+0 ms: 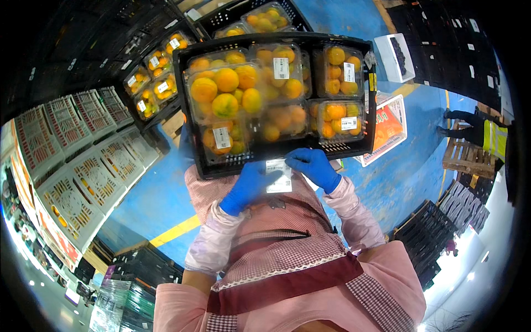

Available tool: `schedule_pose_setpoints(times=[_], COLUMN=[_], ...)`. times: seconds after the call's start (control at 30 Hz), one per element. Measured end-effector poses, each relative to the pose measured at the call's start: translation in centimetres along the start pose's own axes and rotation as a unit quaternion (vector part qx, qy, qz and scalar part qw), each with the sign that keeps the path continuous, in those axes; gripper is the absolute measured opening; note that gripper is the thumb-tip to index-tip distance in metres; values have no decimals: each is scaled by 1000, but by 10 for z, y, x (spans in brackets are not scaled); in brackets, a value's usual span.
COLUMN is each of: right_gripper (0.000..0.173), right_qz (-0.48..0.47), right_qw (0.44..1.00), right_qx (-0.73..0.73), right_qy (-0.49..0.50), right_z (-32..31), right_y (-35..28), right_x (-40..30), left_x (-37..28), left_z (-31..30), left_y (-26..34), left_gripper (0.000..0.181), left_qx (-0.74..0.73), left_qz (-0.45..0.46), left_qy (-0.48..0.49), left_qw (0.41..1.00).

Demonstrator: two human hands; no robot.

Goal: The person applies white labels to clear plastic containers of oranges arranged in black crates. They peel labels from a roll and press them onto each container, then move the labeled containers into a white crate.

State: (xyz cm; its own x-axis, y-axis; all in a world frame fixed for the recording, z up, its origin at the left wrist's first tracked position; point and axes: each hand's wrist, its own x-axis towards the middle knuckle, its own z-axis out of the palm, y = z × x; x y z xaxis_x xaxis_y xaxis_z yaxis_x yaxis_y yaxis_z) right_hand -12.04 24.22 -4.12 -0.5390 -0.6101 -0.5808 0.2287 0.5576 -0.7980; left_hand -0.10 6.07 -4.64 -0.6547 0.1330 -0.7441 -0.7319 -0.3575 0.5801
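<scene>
My left hand [252,184], in a blue glove, holds a strip of white printed labels [278,177] in front of my apron. At the strip's upper right corner the fingers of my gloved right hand [314,167] pinch its edge. Just beyond both hands is a black plastic crate [265,155] of clear clamshell boxes filled with orange and greenish citrus fruit. Several boxes bear a white label, such as the lower right box [337,118]. The upper left clamshell box [226,93] lies on top of others and shows no label.
Behind and left stand more black crates with labelled fruit boxes [162,86]. White plastic crates [89,182] are stacked at the left. Right of the crate are a white foam box [395,58] and a white basket [403,124]. A person in a yellow vest [495,140] stands far right near wooden pallets [468,157].
</scene>
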Motion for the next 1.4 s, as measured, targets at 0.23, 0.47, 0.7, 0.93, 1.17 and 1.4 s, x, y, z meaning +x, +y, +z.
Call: schedule_pose_setpoints(times=[0.23, 0.47, 0.7, 0.93, 1.17, 1.4], right_gripper=[26, 21, 23, 38, 52, 54], right_qz=[72, 127, 131, -70, -80, -108], right_qw=[985, 960, 928, 960, 989, 984], right_qx=[154, 215, 259, 5, -49, -126], right_qy=[36, 131, 234, 272, 118, 66], right_z=[13, 18, 9, 52, 63, 52], right_y=[12, 18, 26, -3, -47, -51], right_x=[-3, -7, 12, 14, 0, -7], left_x=[-1, -11, -25, -15, -2, 0], left_z=[-9, -35, -49, 4, 0, -2], left_y=[0, -31, -34, -11, -18, -26], left_gripper=[31, 34, 53, 40, 30, 14], left_qx=[85, 207, 183, 395, 423, 372], left_qz=[44, 75, 145, 240, 242, 271], left_qy=[-28, 16, 217, 198, 212, 218], left_qw=[995, 975, 948, 864, 847, 860])
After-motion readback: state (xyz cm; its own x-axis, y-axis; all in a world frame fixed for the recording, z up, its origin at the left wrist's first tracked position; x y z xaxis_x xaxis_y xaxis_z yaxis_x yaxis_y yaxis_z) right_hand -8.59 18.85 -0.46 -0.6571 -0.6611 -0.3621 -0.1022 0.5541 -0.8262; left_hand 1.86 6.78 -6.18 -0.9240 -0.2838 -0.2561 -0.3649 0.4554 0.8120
